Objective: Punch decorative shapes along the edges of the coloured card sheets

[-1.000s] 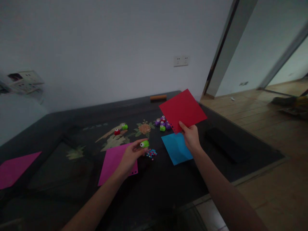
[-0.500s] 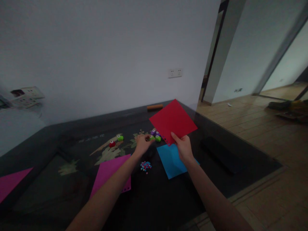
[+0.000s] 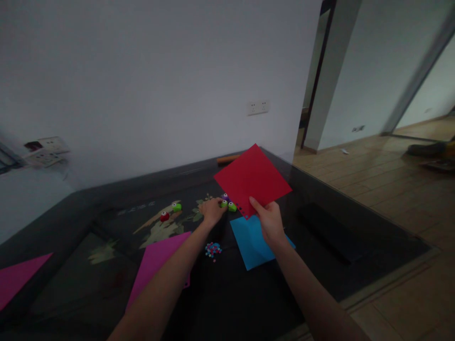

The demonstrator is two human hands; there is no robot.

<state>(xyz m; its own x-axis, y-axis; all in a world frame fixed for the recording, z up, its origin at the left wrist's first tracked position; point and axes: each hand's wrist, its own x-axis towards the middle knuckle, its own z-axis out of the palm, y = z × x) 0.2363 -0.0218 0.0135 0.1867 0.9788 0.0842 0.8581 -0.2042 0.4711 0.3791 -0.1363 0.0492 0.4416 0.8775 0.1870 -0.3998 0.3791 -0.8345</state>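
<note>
My right hand pinches the near corner of a red paper sheet and holds it tilted above the dark table; small punched holes run along the sheet's lower edge. My left hand reaches forward, its curled fingers closed on a small green punch at the edge of a cluster of green and purple punches. A blue sheet lies flat under my right wrist. A little heap of paper dots sits between my forearms.
A magenta sheet lies under my left forearm, with another magenta sheet at the far left. A green punch and a red punch sit apart on the table's painted pattern. An orange object lies by the wall. A dark flat slab lies at the right.
My left hand carried the green punch from above the magenta sheet forward to the cluster of punches. The red sheet stayed in my right hand, and the view tilted up a little.
</note>
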